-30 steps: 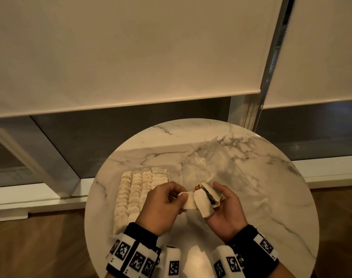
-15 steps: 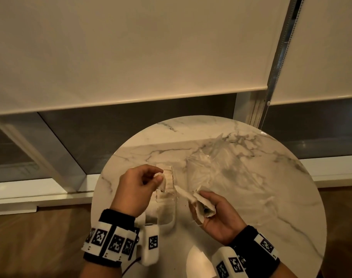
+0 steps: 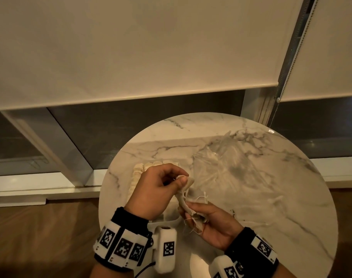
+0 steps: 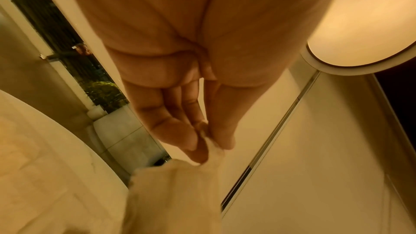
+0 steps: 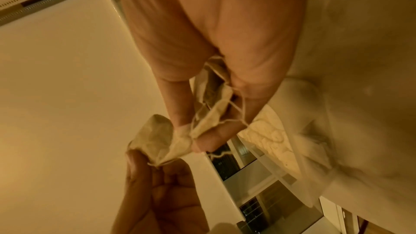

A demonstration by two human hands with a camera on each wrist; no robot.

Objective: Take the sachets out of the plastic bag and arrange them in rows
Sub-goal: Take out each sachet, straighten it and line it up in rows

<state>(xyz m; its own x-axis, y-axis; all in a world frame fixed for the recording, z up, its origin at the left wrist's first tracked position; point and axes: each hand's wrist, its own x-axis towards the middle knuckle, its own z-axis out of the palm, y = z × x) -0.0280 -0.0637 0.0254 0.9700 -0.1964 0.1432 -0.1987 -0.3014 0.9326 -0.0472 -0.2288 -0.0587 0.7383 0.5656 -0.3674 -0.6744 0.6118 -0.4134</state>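
In the head view my left hand (image 3: pixel 182 180) pinches the top end of a pale cloth sachet (image 3: pixel 184 194) between thumb and fingers. The sachet's lower end is still in my right hand (image 3: pixel 199 216), which grips a small bundle of sachets with loose strings. The left wrist view shows the left hand (image 4: pixel 207 147) pinching the sachet (image 4: pixel 175 193). From the right wrist, the right hand (image 5: pixel 198 131) grips the bundle (image 5: pixel 211 99). The crumpled clear plastic bag (image 3: pixel 231 167) lies behind the hands. Rows of laid-out sachets (image 3: pixel 139 169) are partly hidden under my left hand.
Everything sits on a round white marble table (image 3: pixel 291 197) in front of a window with roller blinds (image 3: pixel 131 47). A bead chain (image 3: pixel 281 81) hangs at the right. Wooden floor (image 3: pixel 40 227) surrounds the table.
My left hand carried a sachet left over the rows, then came back right to the bundle and now pinches another sachet. My right hand stayed in place with the bundle.
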